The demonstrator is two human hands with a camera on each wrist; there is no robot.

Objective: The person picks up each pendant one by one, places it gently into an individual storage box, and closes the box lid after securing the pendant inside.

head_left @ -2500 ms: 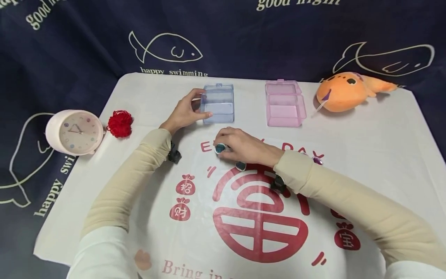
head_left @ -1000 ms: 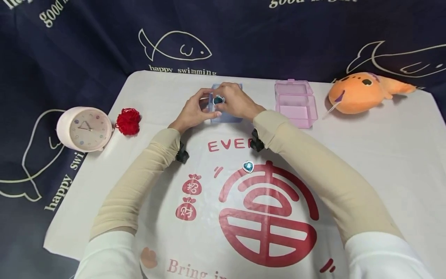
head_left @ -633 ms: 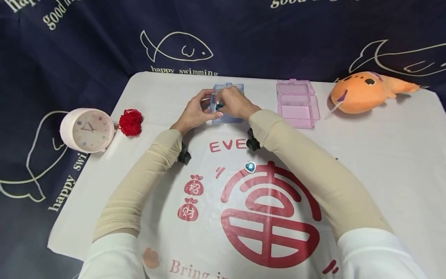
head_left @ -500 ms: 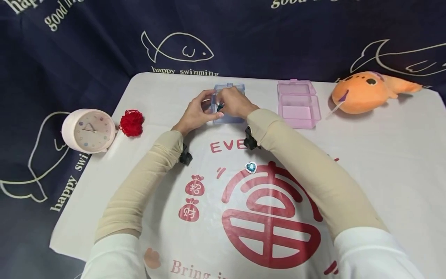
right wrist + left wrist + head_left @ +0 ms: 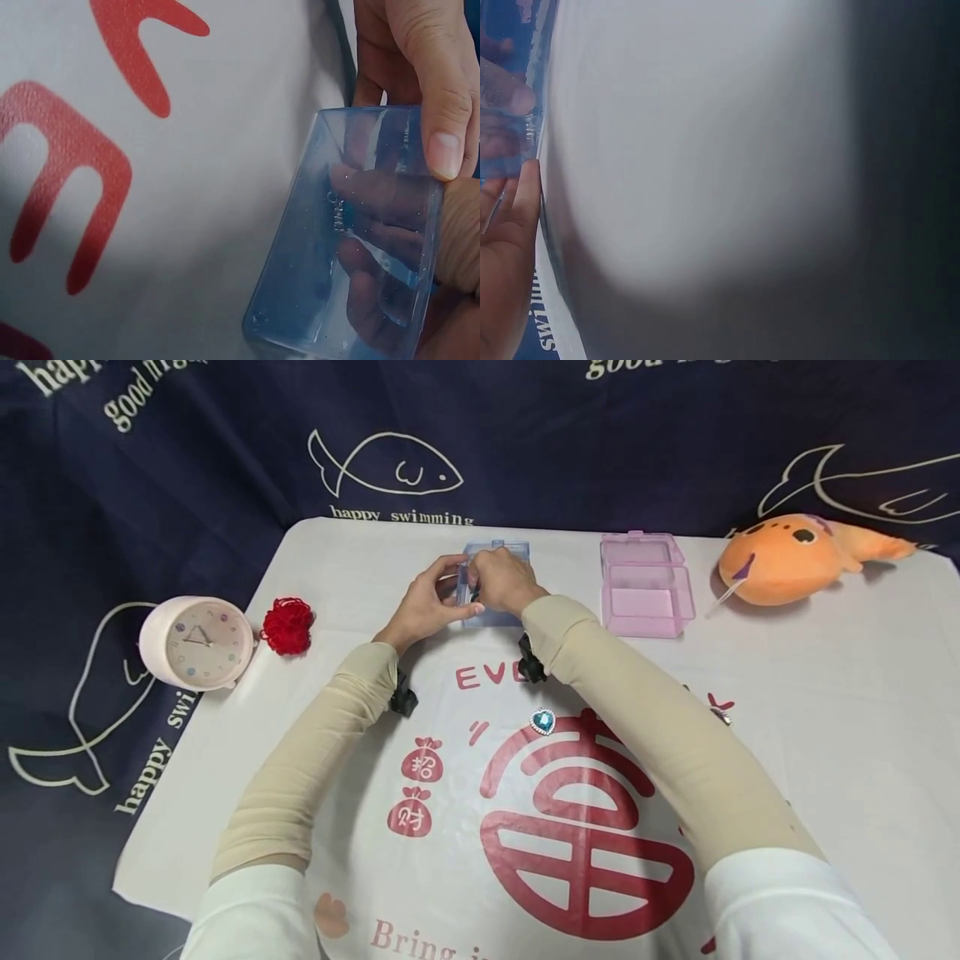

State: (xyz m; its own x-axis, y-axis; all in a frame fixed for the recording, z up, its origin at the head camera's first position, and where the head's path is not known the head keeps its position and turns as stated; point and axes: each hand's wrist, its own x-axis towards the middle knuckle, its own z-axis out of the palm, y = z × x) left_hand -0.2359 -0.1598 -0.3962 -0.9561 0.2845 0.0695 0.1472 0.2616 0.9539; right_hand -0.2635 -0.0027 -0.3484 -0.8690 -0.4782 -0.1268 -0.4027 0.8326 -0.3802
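My left hand [image 5: 425, 610] grips the left side of an open clear blue plastic box [image 5: 498, 614], thumb at the front and fingers behind. My right hand [image 5: 504, 578] reaches down into this box. Through the blue wall in the right wrist view, its fingertips are around a teal gem with a silver beaded rim [image 5: 337, 214], mostly hidden by the fingers. A heart-shaped teal gem with a silver rim [image 5: 542, 721] lies on the cloth in front of the box. Only the left hand's edge and part of the box show in the left wrist view.
An open pink plastic box [image 5: 645, 602] stands right of the blue one. Farther right lies an orange plush fish [image 5: 780, 560]. At left are red yarn [image 5: 287, 627] and a pale pink clock [image 5: 198, 643]. A small silver-rimmed piece [image 5: 722, 715] shows beside the right sleeve.
My right hand has carried the teal gem from above the cloth to the blue box and lowered it inside. My left hand keeps its hold on the box. The head view has shifted slightly.
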